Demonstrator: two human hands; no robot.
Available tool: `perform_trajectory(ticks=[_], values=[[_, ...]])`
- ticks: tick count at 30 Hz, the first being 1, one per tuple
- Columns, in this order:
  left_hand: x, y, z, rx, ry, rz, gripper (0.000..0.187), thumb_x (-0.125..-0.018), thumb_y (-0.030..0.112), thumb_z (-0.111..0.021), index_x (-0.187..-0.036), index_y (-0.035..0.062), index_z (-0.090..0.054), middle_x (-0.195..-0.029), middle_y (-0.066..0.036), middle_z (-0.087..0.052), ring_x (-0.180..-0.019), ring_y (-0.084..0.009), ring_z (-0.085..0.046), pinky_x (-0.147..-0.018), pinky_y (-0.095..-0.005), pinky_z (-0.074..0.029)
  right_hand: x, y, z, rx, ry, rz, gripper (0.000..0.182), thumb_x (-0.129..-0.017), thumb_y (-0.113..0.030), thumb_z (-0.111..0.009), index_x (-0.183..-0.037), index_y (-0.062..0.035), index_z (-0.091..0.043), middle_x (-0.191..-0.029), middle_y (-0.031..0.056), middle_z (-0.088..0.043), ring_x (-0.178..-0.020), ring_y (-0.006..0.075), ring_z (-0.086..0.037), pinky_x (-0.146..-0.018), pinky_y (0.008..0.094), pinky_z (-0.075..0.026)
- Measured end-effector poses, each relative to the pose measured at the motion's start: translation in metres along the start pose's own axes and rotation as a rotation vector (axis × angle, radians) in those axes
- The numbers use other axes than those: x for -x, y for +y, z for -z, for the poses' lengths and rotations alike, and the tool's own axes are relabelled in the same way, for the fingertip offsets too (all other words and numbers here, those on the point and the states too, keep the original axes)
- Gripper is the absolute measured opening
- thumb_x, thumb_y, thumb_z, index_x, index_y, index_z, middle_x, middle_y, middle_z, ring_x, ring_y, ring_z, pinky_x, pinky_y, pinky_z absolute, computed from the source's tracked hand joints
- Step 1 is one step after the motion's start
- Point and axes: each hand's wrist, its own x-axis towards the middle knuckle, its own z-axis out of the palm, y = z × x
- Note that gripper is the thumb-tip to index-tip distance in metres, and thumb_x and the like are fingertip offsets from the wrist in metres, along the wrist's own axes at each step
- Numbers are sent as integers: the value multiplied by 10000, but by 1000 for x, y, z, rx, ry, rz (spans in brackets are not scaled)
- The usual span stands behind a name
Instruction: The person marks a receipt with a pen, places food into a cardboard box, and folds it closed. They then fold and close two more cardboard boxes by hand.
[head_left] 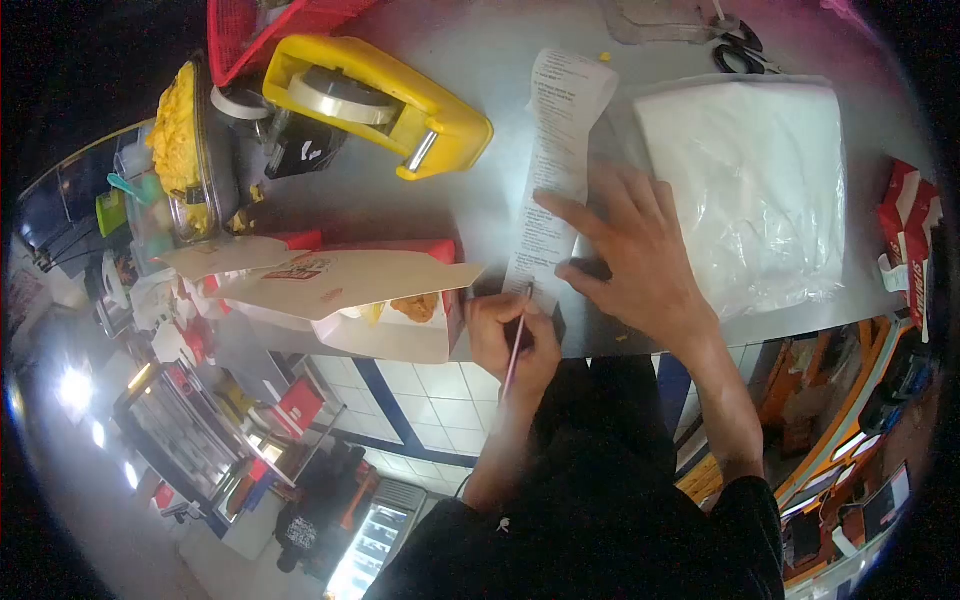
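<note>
My left hand (515,342) is closed around a thin pen (514,355), its tip touching the lower end of a long printed receipt (548,170). The receipt lies lengthwise on the metal counter, its far end curling up. My right hand (640,255) is spread palm down, index finger and thumb on the receipt's right edge. Beside my left hand stands an open cardboard food box (390,345), with a piece of fried chicken (415,307) showing inside under the raised flap. Right of my right hand is a stack of white plastic bags (750,190) in clear wrap.
A yellow tape dispenser (450,135) stands left of the receipt, near a red basket (230,45). Black-handled scissors (742,55) lie at the back right. Red packaging (908,235) sits at the counter's right end. A container of yellow food (180,140) is at far left.
</note>
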Motion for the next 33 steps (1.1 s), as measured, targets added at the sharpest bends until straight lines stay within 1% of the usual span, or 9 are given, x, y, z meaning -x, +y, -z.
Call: perform_trajectory(ticks=[5,9,11,13,18,21,27,31,33], values=[[11,-2,0,82,31,97,130,-938,82,-635,-876,8,-548,-867,-131,-578,-744,-235,-580,-674,-336,-476,0,0,1,3,-12,-3,673,-701,-225,-827,-1336,-208,-607,-1388,142,-495,-1291,333,-444,-1028,476,-371],[0,-3,0,-35,-63,-64,114,-908,51,-639,-868,9,-540,-858,-123,-570,-744,-240,-577,-681,-342,-477,0,1,0,14,-18,3,647,-694,-224,-825,-1307,-168,-624,-1435,131,-486,-1315,308,-433,-1024,464,-376],[1,4,-1,-1,-8,77,109,-891,39,-639,-865,9,-538,-850,-124,-568,-747,-252,-582,-702,-346,-481,0,0,-1,18,-9,4,661,-705,-218,-820,-1331,-207,-608,-1383,139,-499,-1280,331,-451,-1029,477,-372],[5,0,-3,-19,38,58,114,-890,43,-640,-859,10,-535,-848,-130,-569,-746,-261,-581,-716,-349,-483,1,1,0,27,-1,-1,679,-716,-212,-815,-1356,-245,-592,-1331,147,-512,-1245,355,-469,-1035,490,-367],[6,-7,2,-7,-14,-88,142,-904,72,-641,-850,15,-523,-829,-119,-569,-742,-237,-569,-701,-335,-475,0,-1,2,30,-52,-15,656,-709,-223,-813,-1331,-174,-611,-1447,136,-475,-1324,316,-425,-1046,472,-361],[12,-4,3,50,80,102,156,-908,89,-649,-848,16,-524,-816,-111,-569,-744,-229,-571,-692,-333,-472,1,0,0,14,-1,-3,686,-714,-217,-819,-1361,-242,-592,-1340,152,-510,-1277,363,-451,-1065,490,-357],[8,-10,5,-46,-68,-90,103,-889,30,-637,-878,16,-535,-853,-136,-581,-737,-239,-589,-669,-328,-490,1,1,-1,14,-14,-6,694,-714,-228,-829,-1366,-242,-594,-1338,158,-513,-1297,368,-443,-1074,492,-351],[13,-9,2,16,58,96,124,-861,35,-665,-864,26,-541,-828,-133,-584,-737,-272,-594,-674,-346,-487,3,0,0,21,2,-3,690,-711,-232,-831,-1360,-240,-597,-1333,157,-515,-1297,366,-443,-1073,493,-353],[13,-3,1,7,-13,40,117,-860,19,-656,-861,23,-539,-833,-137,-585,-730,-271,-592,-669,-347,-488,0,-1,1,19,-22,-4,652,-706,-221,-826,-1320,-175,-612,-1450,139,-474,-1333,315,-420,-1057,482,-361]])
